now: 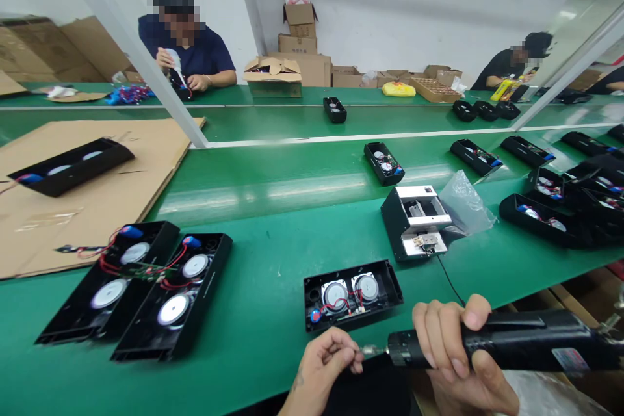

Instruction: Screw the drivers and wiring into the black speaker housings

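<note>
My right hand is wrapped round a black electric screwdriver held level near the table's front edge, its tip pointing left. My left hand pinches its fingers together right at the screwdriver's bit; whatever small thing they hold is too small to make out. Just beyond both hands lies an open black speaker housing with two round speakers and red wires inside.
Two larger open speaker housings lie at the left beside a cardboard sheet. A black-and-silver screw feeder box and a plastic bag sit right of centre. More housings crowd the right. Two other people work across the green bench.
</note>
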{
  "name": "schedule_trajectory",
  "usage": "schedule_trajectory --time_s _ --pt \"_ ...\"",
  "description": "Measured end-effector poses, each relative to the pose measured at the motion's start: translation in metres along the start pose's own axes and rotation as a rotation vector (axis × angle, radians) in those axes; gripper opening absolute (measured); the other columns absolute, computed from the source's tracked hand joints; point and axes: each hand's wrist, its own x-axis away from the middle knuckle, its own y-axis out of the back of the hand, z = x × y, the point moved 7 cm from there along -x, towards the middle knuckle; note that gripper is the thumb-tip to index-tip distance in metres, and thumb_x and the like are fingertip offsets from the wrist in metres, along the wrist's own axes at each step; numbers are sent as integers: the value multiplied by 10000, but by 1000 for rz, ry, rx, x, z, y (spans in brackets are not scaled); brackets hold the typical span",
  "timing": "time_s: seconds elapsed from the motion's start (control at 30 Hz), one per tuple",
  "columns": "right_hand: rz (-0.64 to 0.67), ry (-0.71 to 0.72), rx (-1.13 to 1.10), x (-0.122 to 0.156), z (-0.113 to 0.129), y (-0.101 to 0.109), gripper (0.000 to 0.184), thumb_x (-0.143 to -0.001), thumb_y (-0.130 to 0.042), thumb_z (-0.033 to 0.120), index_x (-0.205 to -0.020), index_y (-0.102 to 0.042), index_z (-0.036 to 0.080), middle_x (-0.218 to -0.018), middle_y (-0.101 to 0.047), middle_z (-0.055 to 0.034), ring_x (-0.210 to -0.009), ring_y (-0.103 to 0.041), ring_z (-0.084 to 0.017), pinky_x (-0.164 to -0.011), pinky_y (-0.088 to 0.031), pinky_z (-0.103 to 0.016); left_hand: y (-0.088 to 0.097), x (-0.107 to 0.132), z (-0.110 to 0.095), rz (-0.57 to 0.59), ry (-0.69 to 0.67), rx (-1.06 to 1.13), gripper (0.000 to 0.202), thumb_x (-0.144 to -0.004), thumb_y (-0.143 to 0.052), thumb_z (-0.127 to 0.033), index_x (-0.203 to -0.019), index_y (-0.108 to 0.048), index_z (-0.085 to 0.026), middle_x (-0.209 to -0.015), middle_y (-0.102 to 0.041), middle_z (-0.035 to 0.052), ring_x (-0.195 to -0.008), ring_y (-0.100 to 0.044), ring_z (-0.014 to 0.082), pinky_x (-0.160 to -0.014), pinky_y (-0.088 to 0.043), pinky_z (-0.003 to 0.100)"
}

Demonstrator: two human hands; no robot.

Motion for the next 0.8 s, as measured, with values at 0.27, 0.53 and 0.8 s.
schedule_trajectory --time_s 0.27,0.53,0.8 --pt "-49 4 -7 0 0 0 173 -961 -569 372 -1113 -584 290 -487 -264 140 -294 -276 -84 -429 -314 -279 -5 -4 10 -48 3 165 430 -715 -923 -690 -780 -758 -297 -724 -739 27 -699 -664 209 -763 -523 373" --pt "-66 10 3 6 -4 5 184 -963 -536 361 -1128 -576 289 -480 -283 131 -288 -282 -91 -438 -309 -286 -2 -3 13 -70 -69 146 401 -741 -925 -658 -785 -755 -297 -727 -766 27 -700 -714 207 -743 -588 347" --pt "-29 6 66 10 -1 -1 183 -961 -538 350 -1132 -578 299 -498 -324 124 -310 -297 -103 -460 -308 -303 1 10 -21 -130 -413 -321 326 -1006 -704 -554 -890 -801 -265 -859 -840 34 -771 -815 210 -754 -687 297"
